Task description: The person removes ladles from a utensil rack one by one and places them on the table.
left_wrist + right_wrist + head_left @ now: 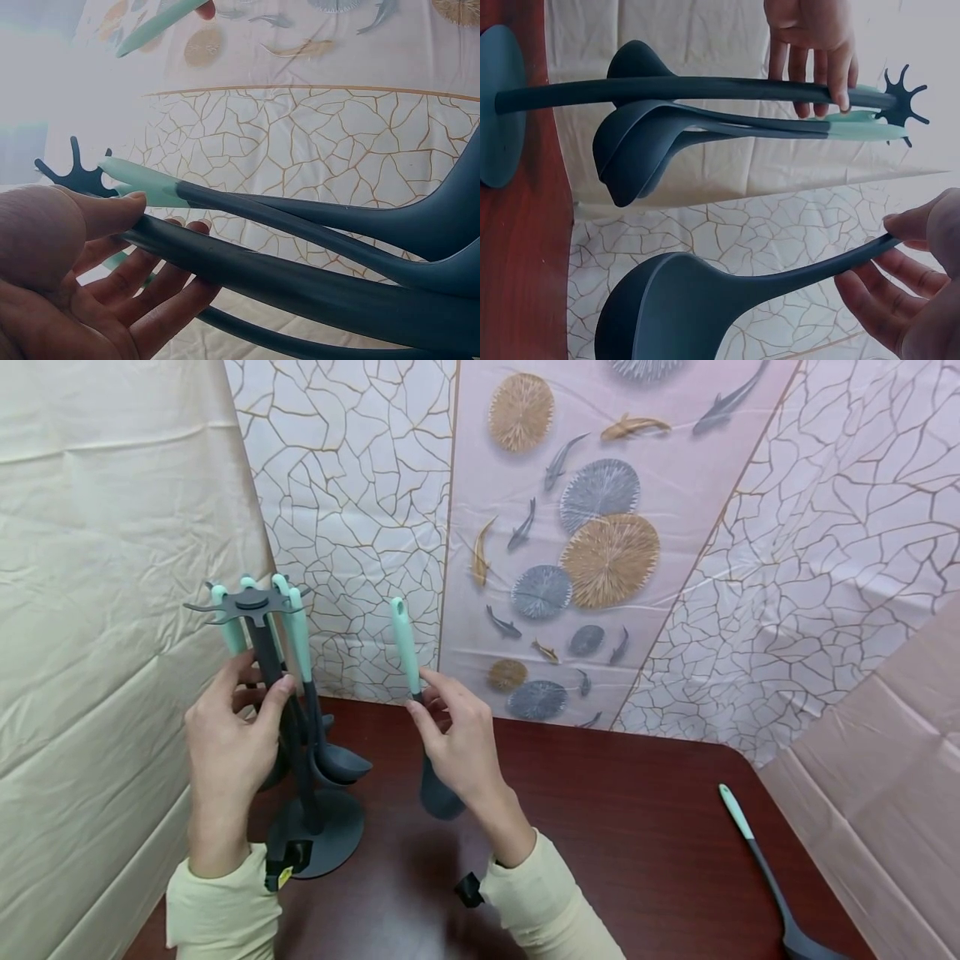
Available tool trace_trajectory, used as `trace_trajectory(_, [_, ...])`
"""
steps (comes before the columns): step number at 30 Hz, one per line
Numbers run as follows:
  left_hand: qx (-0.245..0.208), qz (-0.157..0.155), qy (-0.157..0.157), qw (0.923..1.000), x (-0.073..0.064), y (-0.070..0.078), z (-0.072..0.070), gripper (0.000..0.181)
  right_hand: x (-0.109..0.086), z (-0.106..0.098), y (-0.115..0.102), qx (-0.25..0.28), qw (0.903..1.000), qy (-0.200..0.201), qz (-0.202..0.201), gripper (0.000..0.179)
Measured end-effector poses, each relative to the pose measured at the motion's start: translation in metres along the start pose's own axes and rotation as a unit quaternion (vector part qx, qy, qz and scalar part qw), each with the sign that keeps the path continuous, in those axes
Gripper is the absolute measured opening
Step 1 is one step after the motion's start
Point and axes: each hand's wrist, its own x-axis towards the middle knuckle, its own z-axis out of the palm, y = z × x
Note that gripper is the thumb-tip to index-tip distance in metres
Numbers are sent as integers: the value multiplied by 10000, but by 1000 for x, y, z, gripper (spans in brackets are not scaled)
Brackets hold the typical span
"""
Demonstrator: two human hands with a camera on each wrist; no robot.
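My left hand [232, 731] holds the upper pole of a dark utensil stand [322, 843], thumb on one side and fingers on the other. Several dark utensils with mint-green handles [298, 635] hang from its hooked top; a ladle-like bowl [341, 764] shows low on the pole's right side. My right hand [461, 735] pinches a ladle [406, 647] near where the mint handle meets the dark shaft. That ladle is held upright, handle end up, apart from the stand. In the right wrist view its deep dark bowl [682, 307] shows clearly.
Another mint-handled utensil [765, 864] lies on the dark red table [600, 827] at the far right, its dark head cut off by the frame edge. A cream cloth [97, 610] hangs close on the left. Patterned cloth [360, 485] hangs behind the table.
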Motion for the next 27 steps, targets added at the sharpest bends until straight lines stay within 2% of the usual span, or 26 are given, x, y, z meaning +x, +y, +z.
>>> trace_trajectory(27, [38, -24, -39, 10000, 1, -1, -1, 46, -5, -20, 19, -270, 9990, 268, 221, 38])
